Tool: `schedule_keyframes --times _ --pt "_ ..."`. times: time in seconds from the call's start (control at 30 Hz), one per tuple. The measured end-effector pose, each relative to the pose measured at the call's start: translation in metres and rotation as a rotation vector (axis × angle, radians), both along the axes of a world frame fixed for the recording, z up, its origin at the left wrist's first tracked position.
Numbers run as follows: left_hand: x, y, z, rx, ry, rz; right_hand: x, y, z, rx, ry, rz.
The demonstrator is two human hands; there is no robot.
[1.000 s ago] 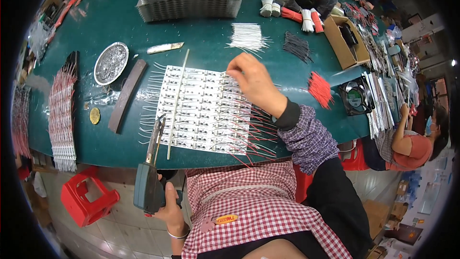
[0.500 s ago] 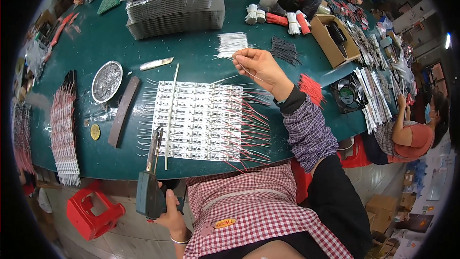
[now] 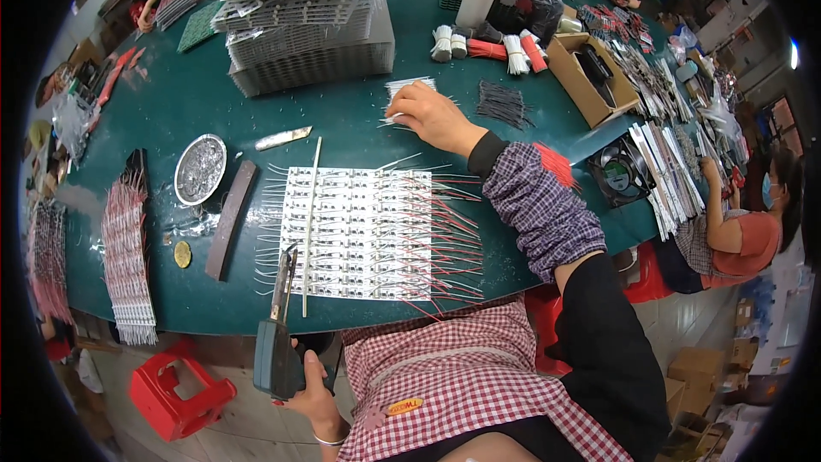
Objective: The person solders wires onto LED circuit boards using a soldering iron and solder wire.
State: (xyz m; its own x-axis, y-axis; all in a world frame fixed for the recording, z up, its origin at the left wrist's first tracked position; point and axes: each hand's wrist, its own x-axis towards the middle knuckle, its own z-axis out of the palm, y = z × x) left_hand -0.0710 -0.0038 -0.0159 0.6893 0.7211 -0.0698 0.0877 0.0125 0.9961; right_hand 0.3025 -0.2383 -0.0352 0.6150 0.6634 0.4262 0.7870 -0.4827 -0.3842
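My left hand [image 3: 315, 393] is wrapped round the handle of a teal soldering gun [image 3: 272, 355], low at the table's front edge. The gun's tip points up at the left edge of a white circuit board panel [image 3: 357, 231]. Thin wires stick out on both sides of the panel, several of them red on the right, and a pale narrow strip [image 3: 312, 214] lies upright across it. Beyond the panel, my right hand [image 3: 432, 115] has its fingers pinched together on a pile of white wires [image 3: 410, 84]. The hand covers much of that pile.
Left of the panel lie a brown bar [image 3: 231, 222], a metal dish of silvery bits [image 3: 201, 169] and a wired board stack [image 3: 128, 248]. A tall stack of panels [image 3: 312, 47] stands behind. Black wires [image 3: 503, 103], a cardboard box [image 3: 590, 77] and a fan [image 3: 620, 173] sit rightward.
My right hand has moved left and down onto the white wire pile, from holding a single wire raised beside it. The view has shifted slightly; my left hand still grips the soldering gun.
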Motion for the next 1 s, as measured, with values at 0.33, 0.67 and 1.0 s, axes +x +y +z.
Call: schedule_keyframes --times 0.33,0.67,1.0 --pt "0.007 0.001 -0.001 0.007 -0.005 0.006 -0.034 -0.016 0.000 -0.098 -0.069 -0.161" --pt "0.011 -0.007 0.003 0.042 -0.023 0.019 -0.003 -0.012 -0.009 -0.180 -0.098 -0.245" --pt "0.013 -0.007 -0.002 0.045 -0.053 0.021 0.021 -0.009 -0.033 -0.239 -0.008 -0.262"
